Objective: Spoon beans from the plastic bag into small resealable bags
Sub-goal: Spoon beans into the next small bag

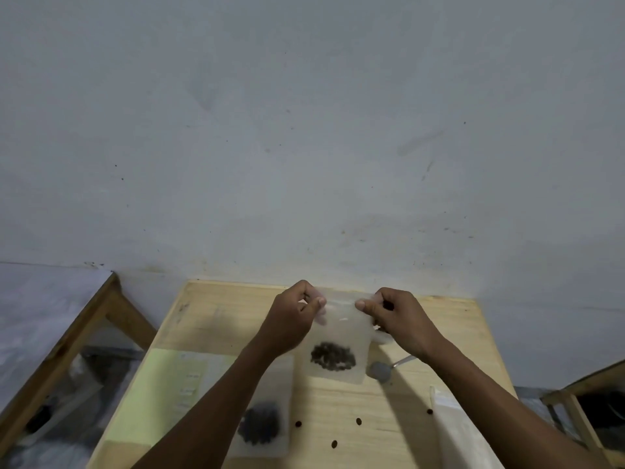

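Note:
A small clear resealable bag (341, 333) hangs upright above the wooden table (399, 411), with a dark clump of beans (333, 356) in its bottom. My left hand (292, 316) pinches its top left corner and my right hand (400, 318) pinches its top right corner. A metal spoon (384, 369) lies on the table just right of the bag, under my right wrist. A second small bag with beans (262, 424) lies flat at the lower left, partly under my left forearm. The large plastic bag (456, 431) shows at the lower right, partly hidden by my right forearm.
Several loose beans (359, 421) lie scattered on the table near the front. A pale green sheet (148, 401) covers the table's left part. Wooden frames stand to the left (84, 326) and right (571, 397). A grey wall is close behind.

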Available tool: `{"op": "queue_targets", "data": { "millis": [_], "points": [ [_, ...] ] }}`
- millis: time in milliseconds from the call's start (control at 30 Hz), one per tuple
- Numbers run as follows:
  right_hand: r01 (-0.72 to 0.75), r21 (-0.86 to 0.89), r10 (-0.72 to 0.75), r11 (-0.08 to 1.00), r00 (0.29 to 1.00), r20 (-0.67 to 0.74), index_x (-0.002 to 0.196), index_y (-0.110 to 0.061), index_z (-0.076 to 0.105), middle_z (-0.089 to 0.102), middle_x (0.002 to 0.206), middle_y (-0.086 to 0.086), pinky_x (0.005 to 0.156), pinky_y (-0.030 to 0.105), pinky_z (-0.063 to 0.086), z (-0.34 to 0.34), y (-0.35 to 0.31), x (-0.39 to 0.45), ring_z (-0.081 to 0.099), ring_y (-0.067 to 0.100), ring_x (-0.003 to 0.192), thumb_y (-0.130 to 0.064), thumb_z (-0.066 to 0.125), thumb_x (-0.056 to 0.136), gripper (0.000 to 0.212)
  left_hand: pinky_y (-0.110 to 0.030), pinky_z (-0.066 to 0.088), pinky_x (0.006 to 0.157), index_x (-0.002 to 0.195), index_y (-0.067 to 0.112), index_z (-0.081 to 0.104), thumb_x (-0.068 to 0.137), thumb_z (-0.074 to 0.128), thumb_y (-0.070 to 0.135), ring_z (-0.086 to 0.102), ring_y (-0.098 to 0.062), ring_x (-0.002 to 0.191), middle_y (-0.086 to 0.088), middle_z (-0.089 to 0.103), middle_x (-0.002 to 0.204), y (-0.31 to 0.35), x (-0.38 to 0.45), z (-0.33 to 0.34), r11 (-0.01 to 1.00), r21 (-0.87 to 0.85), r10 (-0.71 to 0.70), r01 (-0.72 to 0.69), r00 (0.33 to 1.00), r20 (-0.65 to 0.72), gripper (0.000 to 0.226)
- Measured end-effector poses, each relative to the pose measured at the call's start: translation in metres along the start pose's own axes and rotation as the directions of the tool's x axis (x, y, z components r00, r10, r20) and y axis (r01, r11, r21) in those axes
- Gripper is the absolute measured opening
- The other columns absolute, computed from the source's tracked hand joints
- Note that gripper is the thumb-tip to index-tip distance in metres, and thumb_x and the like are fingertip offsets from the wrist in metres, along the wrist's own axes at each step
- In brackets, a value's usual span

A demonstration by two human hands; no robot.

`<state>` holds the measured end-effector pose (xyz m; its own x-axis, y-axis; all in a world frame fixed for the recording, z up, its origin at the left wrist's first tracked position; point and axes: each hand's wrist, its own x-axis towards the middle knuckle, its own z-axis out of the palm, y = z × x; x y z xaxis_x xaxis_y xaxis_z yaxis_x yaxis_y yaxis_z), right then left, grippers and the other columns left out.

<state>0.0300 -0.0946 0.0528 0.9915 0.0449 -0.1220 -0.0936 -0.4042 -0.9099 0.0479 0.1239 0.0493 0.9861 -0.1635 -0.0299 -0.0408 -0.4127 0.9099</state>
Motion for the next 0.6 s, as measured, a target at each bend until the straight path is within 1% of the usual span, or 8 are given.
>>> {"op": "queue_targets", "data": {
  "millis": [100, 167, 200, 267, 300, 400, 500, 600],
  "points": [
    [-0.049, 0.169, 0.021, 0.984, 0.987, 0.161, 0.088, -0.001, 0.060, 0.060, 0.080, 0.005, 0.069, 0.033, 0.048, 0.015, 0.007, -0.007, 0.058, 0.016, 0.075, -0.032, 0.072, 0.087, 0.033, -0.020, 0.048, 0.063, 0.081, 0.009, 0.059, 0.094, 0.059, 0.014, 0.070, -0.014, 0.064, -0.006, 0.071, 0.078, -0.003, -0.003, -0.009, 0.993, -0.107, -0.062, 0.049, 0.991, -0.117, 0.013],
    [-0.124, 0.184, 0.068, 0.975, 0.956, 0.284, 0.095, -0.010, 0.066, 0.065, 0.087, 0.005, 0.068, 0.030, 0.048, 0.032, 0.016, -0.014, 0.060, 0.015, 0.080, -0.020, 0.067, 0.092, 0.011, -0.023, 0.050, 0.062, 0.084, 0.008, 0.062, 0.093, 0.060, 0.016, 0.070, -0.016, 0.064, -0.008, 0.071, 0.078, -0.006, -0.006, -0.016, 0.982, -0.176, -0.101, 0.066, 0.975, -0.198, 0.012],
    [-0.167, 0.191, 0.101, 0.967, 0.943, 0.316, 0.100, -0.014, 0.068, 0.068, 0.091, 0.006, 0.067, 0.028, 0.046, 0.042, 0.021, -0.018, 0.060, 0.014, 0.081, -0.016, 0.065, 0.093, 0.007, -0.027, 0.052, 0.064, 0.089, 0.008, 0.062, 0.093, 0.060, 0.018, 0.070, -0.017, 0.064, -0.007, 0.071, 0.076, -0.008, -0.009, -0.018, 0.978, -0.196, -0.118, 0.074, 0.967, -0.224, 0.012],
    [-0.254, 0.237, 0.166, 0.938, 0.927, 0.337, 0.104, -0.015, 0.069, 0.073, 0.097, 0.008, 0.066, 0.026, 0.044, 0.062, 0.025, -0.023, 0.062, 0.014, 0.083, -0.013, 0.062, 0.094, 0.012, -0.033, 0.054, 0.071, 0.105, 0.011, 0.061, 0.094, 0.061, 0.025, 0.072, -0.017, 0.069, -0.003, 0.073, 0.081, -0.018, -0.016, -0.020, 0.964, -0.235, -0.177, 0.120, 0.956, -0.234, 0.017],
    [-0.288, 0.275, 0.187, 0.917, 0.921, 0.341, 0.105, -0.013, 0.069, 0.074, 0.096, 0.007, 0.065, 0.025, 0.045, 0.071, 0.027, -0.024, 0.063, 0.014, 0.082, -0.012, 0.062, 0.094, 0.013, -0.035, 0.056, 0.075, 0.114, 0.015, 0.058, 0.095, 0.061, 0.029, 0.073, -0.016, 0.073, -0.003, 0.073, 0.089, -0.025, -0.021, -0.021, 0.955, -0.248, -0.215, 0.160, 0.953, -0.212, 0.023],
    [-0.355, 0.369, 0.245, 0.859, 0.917, 0.314, 0.117, -0.013, 0.061, 0.074, 0.092, 0.010, 0.064, 0.028, 0.052, 0.097, 0.034, -0.025, 0.068, 0.020, 0.079, -0.006, 0.066, 0.091, 0.027, -0.037, 0.058, 0.085, 0.134, 0.021, 0.048, 0.095, 0.060, 0.035, 0.069, -0.017, 0.091, -0.003, 0.064, 0.113, -0.057, -0.040, -0.023, 0.937, -0.154, -0.328, 0.315, 0.942, -0.072, 0.043],
    [-0.388, 0.331, 0.316, 0.860, 0.915, 0.251, 0.133, -0.021, 0.044, 0.071, 0.106, 0.018, 0.070, 0.036, 0.056, 0.124, 0.044, -0.026, 0.070, 0.027, 0.087, -0.005, 0.071, 0.086, 0.057, -0.019, 0.050, 0.074, 0.143, 0.020, 0.041, 0.094, 0.061, 0.032, 0.062, -0.016, 0.099, -0.002, 0.060, 0.112, -0.088, -0.065, -0.023, 0.910, -0.002, -0.415, 0.415, 0.909, 0.016, 0.055],
    [-0.412, 0.205, 0.350, 0.888, 0.893, 0.282, 0.138, -0.028, 0.034, 0.069, 0.107, 0.013, 0.056, 0.027, 0.054, 0.149, 0.052, -0.033, 0.070, 0.022, 0.083, -0.013, 0.077, 0.082, 0.072, -0.011, 0.043, 0.066, 0.146, 0.020, 0.038, 0.093, 0.062, 0.025, 0.059, -0.009, 0.088, 0.005, 0.058, 0.097, -0.113, -0.084, -0.026, 0.888, 0.094, -0.453, 0.450, 0.891, 0.015, 0.058]
  ]
}}
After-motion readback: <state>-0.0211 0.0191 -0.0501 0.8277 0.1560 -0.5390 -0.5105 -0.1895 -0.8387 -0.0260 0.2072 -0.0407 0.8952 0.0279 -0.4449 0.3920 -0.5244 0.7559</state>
